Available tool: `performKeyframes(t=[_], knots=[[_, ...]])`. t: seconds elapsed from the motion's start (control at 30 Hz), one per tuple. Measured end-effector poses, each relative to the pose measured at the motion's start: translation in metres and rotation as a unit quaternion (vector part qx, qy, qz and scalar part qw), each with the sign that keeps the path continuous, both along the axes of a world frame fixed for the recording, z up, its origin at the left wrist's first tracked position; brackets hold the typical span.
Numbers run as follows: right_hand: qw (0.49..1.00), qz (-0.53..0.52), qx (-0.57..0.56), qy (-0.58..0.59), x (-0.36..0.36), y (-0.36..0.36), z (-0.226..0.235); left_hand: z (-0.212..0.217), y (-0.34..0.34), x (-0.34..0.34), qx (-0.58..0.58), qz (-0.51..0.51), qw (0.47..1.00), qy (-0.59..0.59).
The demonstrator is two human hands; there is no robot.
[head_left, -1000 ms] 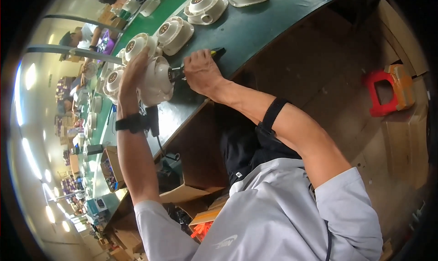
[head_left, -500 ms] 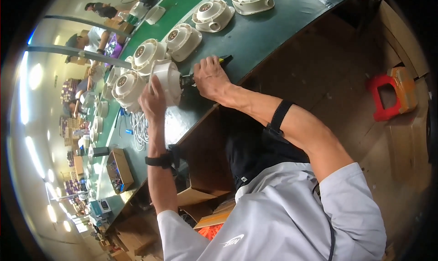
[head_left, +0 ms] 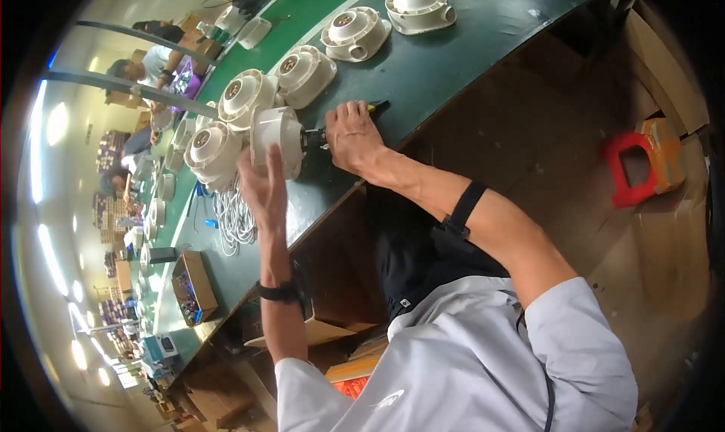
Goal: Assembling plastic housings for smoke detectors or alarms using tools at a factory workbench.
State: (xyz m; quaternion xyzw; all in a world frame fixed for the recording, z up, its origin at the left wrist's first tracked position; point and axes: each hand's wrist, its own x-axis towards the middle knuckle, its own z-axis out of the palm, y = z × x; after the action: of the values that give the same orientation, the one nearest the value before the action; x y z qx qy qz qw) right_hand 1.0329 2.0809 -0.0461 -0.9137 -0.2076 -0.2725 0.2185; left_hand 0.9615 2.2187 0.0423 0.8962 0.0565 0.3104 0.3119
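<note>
A white round plastic blower housing (head_left: pixel 278 134) is tipped on its side at the bench edge. My left hand (head_left: pixel 264 183) grips it from below and in front, thumb and fingers against its rim. To its right, my right hand (head_left: pixel 352 139) is closed around what looks like a pair of pliers (head_left: pixel 379 106); a black and yellow handle end sticks out past the fist. The tool's dark metal front points at the housing's face, and my fist hides the middle. I cannot tell whether the tip touches a part there.
Several similar white housings (head_left: pixel 356 33) line the green bench (head_left: pixel 483 24). A grey cable coil (head_left: pixel 234 220) and an open carton (head_left: pixel 194 288) of small parts lie to the left. A red stool (head_left: pixel 630 168) stands on the floor at right. Other people work at far left.
My left hand has slid lower on the housing, and its wrist has shifted right. The housing has turned slightly. My right hand keeps its hold on the tool, and the whole view has shifted a little.
</note>
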Motion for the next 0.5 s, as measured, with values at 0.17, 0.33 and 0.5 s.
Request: performKeyframes(t=[0.17, 0.33, 0.5], knots=[[0.998, 0.047, -0.012, 0.038, -0.004, -0.003, 0.010, -0.014, 0.022, 0.006, 0.067, -0.017, 0.996, -0.051], [0.999, 0.020, -0.025, 0.020, 0.000, 0.001, 0.006, -0.002, 0.034, 0.027, 0.261, 0.016, 0.963, -0.060], [0.999, 0.016, -0.026, -0.011, 0.000, -0.006, 0.007, 0.054, 0.007, 0.072, 0.347, 0.015, 0.911, 0.221]])
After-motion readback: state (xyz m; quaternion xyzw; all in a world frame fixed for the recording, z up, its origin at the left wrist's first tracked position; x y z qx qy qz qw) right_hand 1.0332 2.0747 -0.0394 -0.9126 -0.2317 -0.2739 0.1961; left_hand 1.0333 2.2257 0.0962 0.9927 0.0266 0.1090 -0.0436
